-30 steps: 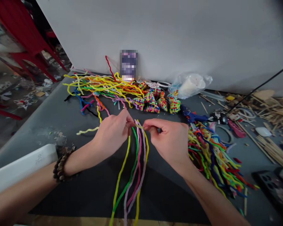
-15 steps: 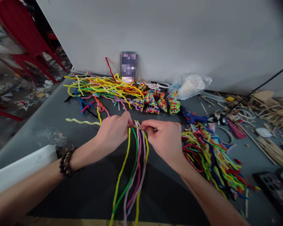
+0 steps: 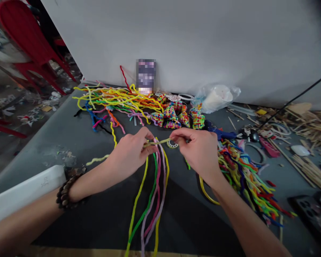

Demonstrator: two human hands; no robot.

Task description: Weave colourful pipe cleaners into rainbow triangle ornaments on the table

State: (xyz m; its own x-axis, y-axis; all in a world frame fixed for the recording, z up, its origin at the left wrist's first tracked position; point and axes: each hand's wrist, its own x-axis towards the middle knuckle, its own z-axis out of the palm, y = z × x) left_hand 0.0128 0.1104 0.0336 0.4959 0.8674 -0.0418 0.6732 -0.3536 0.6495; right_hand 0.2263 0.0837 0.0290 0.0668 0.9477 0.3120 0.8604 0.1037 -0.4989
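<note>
Table (image 3: 104, 217), one, dark, under the bundle; strand bundle (image 3: 158, 175), multicoloured, my landmark, long axis running towards me; left hand (image 3: 127, 151), at the bundle's left, nearer to it, pinching cord; right hand (image 3: 200, 151), right of the bundle and apart, pinching the same piece; pale yellow cord (image 3: 163, 141), between fingertips, lying crosswise at the bundle's far end, over or under I cannot tell

Marked in grey on the white bar (image 3: 26, 192), but not legible. Pixelated beyond reading on the upright rectangle (image 3: 146, 75).
</note>
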